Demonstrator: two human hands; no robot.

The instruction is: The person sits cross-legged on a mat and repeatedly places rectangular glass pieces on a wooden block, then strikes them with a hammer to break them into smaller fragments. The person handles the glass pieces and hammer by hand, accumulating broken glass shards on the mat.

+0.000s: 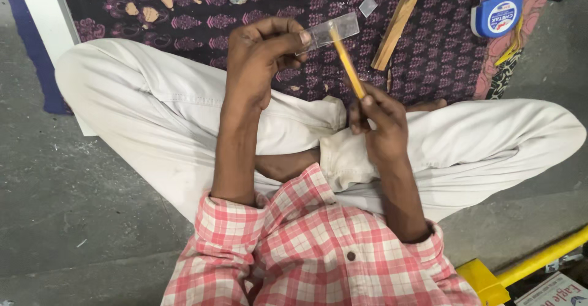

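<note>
A red-and-white checked shirt (312, 251) fills the bottom edge, above crossed legs in pale trousers (465, 140). The right hand (376, 122) pinches a yellow pencil (346, 61) — its tip rests on a clear glass strip (334, 31) gripped by the left hand (260, 58). Beyond, on a purple patterned cloth (429, 55), lie a wooden stick (400, 19) and a blue tape measure (497, 14).

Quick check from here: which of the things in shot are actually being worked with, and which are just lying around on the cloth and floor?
In hand:
- clear glass strip, pinched in the left hand
- yellow pencil-like tool, held by the right hand, its tip on the strip

Lying about:
- wooden stick on the patterned cloth
- blue tape measure
- small glass offcut
- yellow metal frame
</note>
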